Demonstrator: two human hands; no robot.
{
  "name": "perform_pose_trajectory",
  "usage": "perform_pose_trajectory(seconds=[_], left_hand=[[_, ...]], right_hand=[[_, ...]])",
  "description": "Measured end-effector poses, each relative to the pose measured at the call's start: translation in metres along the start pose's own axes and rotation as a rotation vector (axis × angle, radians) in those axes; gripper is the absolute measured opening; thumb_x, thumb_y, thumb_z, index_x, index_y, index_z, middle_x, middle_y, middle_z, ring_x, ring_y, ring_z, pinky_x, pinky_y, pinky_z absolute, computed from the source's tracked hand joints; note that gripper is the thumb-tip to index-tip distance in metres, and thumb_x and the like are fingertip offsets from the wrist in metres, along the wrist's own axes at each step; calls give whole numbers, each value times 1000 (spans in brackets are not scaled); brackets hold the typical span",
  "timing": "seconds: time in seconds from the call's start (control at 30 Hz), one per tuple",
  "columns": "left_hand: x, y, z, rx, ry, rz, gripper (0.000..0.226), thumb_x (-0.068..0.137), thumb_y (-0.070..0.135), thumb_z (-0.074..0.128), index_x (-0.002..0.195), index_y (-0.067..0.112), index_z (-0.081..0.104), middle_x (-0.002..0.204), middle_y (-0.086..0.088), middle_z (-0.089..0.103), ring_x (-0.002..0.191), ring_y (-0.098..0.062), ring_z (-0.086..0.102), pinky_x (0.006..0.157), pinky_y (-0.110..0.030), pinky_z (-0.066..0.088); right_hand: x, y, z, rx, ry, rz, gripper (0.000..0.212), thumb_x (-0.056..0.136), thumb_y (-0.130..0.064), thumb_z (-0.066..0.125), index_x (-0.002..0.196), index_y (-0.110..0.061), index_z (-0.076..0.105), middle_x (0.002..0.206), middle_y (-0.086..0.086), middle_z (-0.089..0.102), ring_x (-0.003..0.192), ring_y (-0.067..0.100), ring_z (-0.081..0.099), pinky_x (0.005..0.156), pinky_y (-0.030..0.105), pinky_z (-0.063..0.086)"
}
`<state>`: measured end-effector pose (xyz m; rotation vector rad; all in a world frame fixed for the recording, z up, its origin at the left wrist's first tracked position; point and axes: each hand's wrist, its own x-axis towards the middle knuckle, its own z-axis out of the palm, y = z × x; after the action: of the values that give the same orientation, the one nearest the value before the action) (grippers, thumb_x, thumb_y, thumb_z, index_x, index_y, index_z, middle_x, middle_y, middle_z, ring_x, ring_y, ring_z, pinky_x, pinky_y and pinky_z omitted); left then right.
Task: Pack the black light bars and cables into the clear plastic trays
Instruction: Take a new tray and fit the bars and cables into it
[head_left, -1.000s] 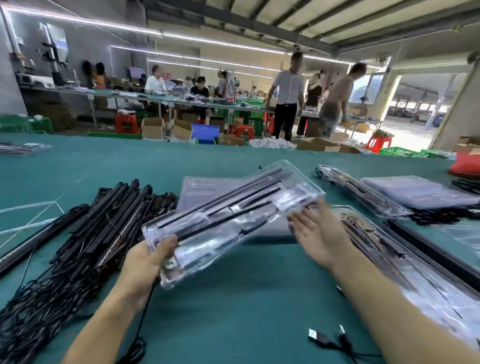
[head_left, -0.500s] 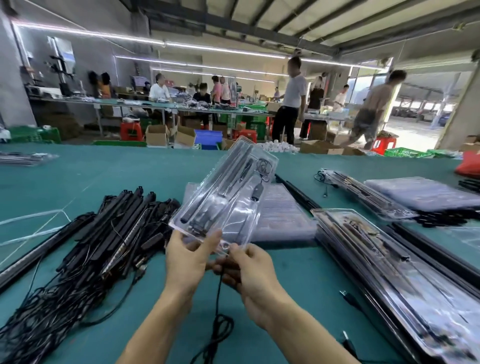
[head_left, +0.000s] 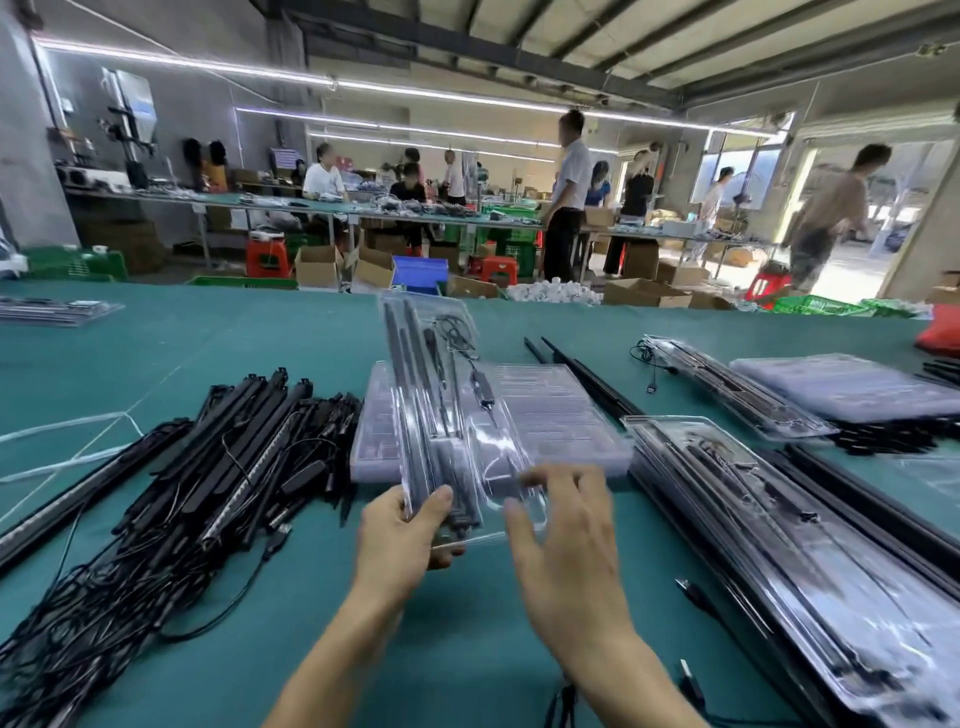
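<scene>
My left hand (head_left: 400, 540) grips the near end of one clear tray (head_left: 447, 415), thumb on top and fingers curled under. The tray tilts up and away toward 12 o'clock above the green table (head_left: 208, 338). Inside it lie black light bars (head_left: 404, 364), too blurred for me to count, and one cable with an inline controller (head_left: 486, 397). My right hand (head_left: 566, 545) is spread, fingers loose, at the tray's near right corner. It is blurred, and I cannot tell if it touches the plastic.

Right behind the held tray, at 12 to 1 o'clock, sits a stack of empty trays (head_left: 566, 415), partly hidden by it. At 9 o'clock a tangled pile of loose bars and cables (head_left: 234, 467) lies just beside my left hand. At 3 o'clock a stack of packed trays (head_left: 779, 545) runs along the right side. Two loose bars (head_left: 576, 374) lie at 1 o'clock. At 2 o'clock are a second packed stack (head_left: 727, 387) and a second empty stack (head_left: 852, 387). Two USB plugs (head_left: 688, 587) lie on the cloth at 4 o'clock.
</scene>
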<state>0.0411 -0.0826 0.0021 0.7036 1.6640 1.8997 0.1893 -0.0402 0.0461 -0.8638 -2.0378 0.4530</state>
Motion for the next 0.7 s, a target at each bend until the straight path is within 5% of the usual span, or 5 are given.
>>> perform_pose_trajectory(seconds=[0.07, 0.2, 0.43, 0.53, 0.7], left_hand=[[-1, 3, 9, 25, 69, 62, 26, 92, 23, 70, 70, 14, 59, 53, 2, 58, 53, -21, 54, 45, -30, 44], [-7, 16, 24, 36, 88, 91, 39, 90, 29, 71, 63, 14, 47, 57, -5, 42, 58, -19, 37, 56, -35, 32], [-24, 13, 42, 104, -160, -47, 44, 101, 37, 51, 80, 1, 65, 67, -3, 66, 56, -17, 58, 59, -27, 42], [-15, 5, 33, 119, -89, -20, 30, 101, 30, 54, 81, 18, 72, 61, 13, 64, 52, 6, 54, 53, -13, 40], [0, -18, -10, 192, 114, 15, 19, 92, 16, 66, 74, 14, 69, 64, 3, 64, 62, -13, 54, 63, -27, 46]], right_hand=[[-10, -16, 2, 349, -132, 174, 18, 86, -38, 64, 79, -22, 60, 69, -7, 64, 61, 4, 57, 58, 16, 44], [-17, -25, 15, 899, -515, 880, 43, 94, -54, 52, 90, -11, 54, 51, -1, 50, 39, 15, 45, 41, 22, 30], [-11, -18, 29, 1295, 37, 950, 23, 101, -25, 52, 106, -4, 55, 78, 13, 70, 62, 22, 67, 52, 29, 53], [0, 3, 14, 1338, 349, 962, 12, 103, -23, 47, 103, -11, 45, 66, 12, 65, 48, 14, 63, 42, 18, 47], [-1, 36, -11, 1115, 523, 933, 24, 104, -25, 45, 83, -19, 34, 66, 5, 50, 38, 7, 35, 39, 20, 28]])
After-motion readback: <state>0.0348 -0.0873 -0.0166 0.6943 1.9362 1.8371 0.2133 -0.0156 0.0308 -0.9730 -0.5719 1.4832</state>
